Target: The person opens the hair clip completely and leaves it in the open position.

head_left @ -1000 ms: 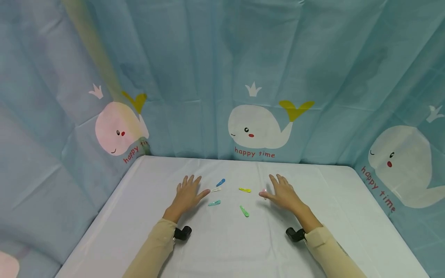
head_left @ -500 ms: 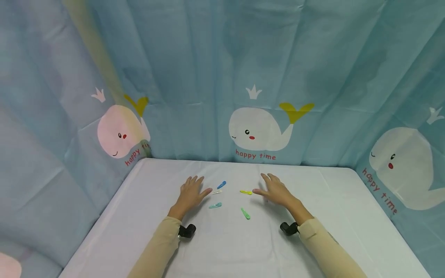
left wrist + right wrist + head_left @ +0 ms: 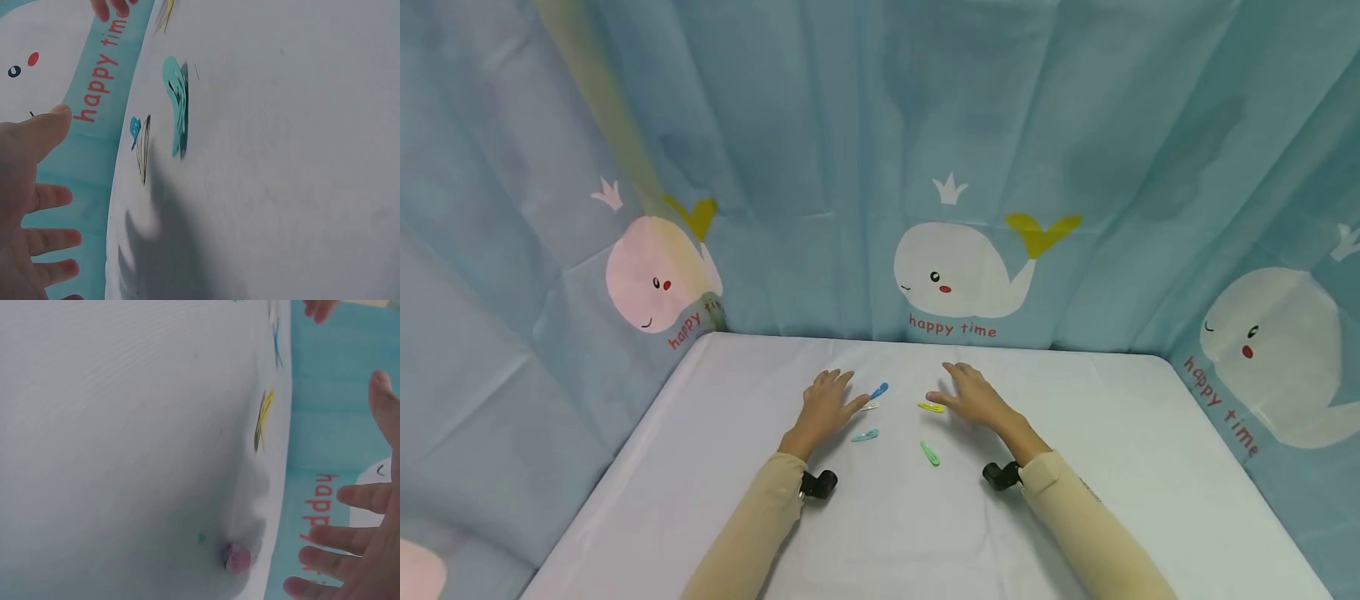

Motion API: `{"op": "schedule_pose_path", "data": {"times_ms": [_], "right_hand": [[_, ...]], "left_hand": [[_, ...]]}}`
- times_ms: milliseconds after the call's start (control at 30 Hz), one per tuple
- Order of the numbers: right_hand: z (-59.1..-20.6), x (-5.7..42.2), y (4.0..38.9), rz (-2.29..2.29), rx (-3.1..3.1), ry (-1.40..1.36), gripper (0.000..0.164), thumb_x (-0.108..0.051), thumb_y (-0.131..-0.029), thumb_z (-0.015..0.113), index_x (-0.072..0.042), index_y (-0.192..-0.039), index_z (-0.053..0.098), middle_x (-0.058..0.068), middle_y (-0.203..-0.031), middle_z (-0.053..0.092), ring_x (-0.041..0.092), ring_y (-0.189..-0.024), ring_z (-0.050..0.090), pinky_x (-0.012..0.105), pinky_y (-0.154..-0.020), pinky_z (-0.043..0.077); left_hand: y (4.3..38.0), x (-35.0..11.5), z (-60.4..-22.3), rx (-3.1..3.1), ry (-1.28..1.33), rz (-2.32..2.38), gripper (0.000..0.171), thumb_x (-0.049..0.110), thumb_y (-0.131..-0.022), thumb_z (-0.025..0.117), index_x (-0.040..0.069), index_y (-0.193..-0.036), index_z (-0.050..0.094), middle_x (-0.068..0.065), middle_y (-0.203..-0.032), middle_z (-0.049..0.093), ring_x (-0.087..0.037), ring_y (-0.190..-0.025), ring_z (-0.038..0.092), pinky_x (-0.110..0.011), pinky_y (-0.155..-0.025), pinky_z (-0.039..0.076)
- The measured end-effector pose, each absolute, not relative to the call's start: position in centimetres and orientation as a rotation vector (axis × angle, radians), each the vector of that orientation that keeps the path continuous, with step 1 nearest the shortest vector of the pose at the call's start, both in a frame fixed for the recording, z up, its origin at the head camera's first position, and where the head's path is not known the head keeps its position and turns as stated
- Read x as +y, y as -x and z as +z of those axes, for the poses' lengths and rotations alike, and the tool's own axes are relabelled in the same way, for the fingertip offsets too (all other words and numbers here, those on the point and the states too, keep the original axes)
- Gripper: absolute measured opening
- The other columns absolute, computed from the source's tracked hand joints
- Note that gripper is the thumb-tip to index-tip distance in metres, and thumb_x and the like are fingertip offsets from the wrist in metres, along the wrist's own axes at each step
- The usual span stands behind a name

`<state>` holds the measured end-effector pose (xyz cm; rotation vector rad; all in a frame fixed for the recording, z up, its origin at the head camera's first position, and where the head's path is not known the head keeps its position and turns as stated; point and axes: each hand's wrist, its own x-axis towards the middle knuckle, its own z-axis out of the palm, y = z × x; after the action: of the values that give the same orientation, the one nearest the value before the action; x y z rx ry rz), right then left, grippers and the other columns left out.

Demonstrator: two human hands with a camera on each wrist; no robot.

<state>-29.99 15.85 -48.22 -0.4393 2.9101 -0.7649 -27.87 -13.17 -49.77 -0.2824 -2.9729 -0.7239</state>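
Several snap hair clips lie on the white table. My left hand (image 3: 826, 410), fingers spread, hovers near the blue clip (image 3: 879, 390) and partly covers the white clip (image 3: 871, 406). The teal clip (image 3: 175, 103) lies nearer me, below that thumb. Over the table my right hand (image 3: 973, 398) hovers with its fingers apart, its thumb above the yellow clip (image 3: 931, 407). The green clip (image 3: 929, 453) lies between the hands, nearer me. A small pink object (image 3: 237, 558) sits under the right hand, hidden in the head view. Neither hand holds anything.
The white-covered table (image 3: 910, 533) reaches back to a blue curtain (image 3: 820, 167) printed with whales. A black wrist camera (image 3: 818, 484) is strapped to the left forearm, and another black camera (image 3: 1002, 476) to the right.
My right hand has moved left, from above the pink object to beside the yellow clip. My left hand has shifted a little right, toward the blue and white clips. The clips lie where they were.
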Motion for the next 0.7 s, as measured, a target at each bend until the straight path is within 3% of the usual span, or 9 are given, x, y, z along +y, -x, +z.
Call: {"op": "schedule_pose_path", "data": {"times_ms": [433, 700], "right_hand": [[-47.3, 13.2, 32.3, -0.762, 2.884, 0.478, 0.085, -0.061, -0.087, 0.061, -0.010, -0.150, 0.037, 0.020, -0.153, 0.037, 0.039, -0.141, 0.035, 0.058, -0.111, 0.033], [-47.7, 11.6, 32.8, -0.765, 2.885, 0.544, 0.074, -0.052, -0.091, 0.061, -0.005, -0.145, 0.044, 0.023, -0.147, 0.044, 0.040, -0.136, 0.042, 0.055, -0.110, 0.036]], "left_hand": [[29.1, -11.1, -48.8, -2.981, 0.203, -0.739, 0.060, 0.047, -0.094, 0.058, 0.009, -0.140, 0.051, -0.019, -0.146, 0.045, -0.038, -0.140, 0.034, -0.060, -0.110, 0.029], [28.9, -11.1, -49.3, -2.980, 0.196, -0.770, 0.053, 0.040, -0.095, 0.060, 0.007, -0.135, 0.055, -0.019, -0.140, 0.051, -0.038, -0.135, 0.040, -0.059, -0.107, 0.032]]}}
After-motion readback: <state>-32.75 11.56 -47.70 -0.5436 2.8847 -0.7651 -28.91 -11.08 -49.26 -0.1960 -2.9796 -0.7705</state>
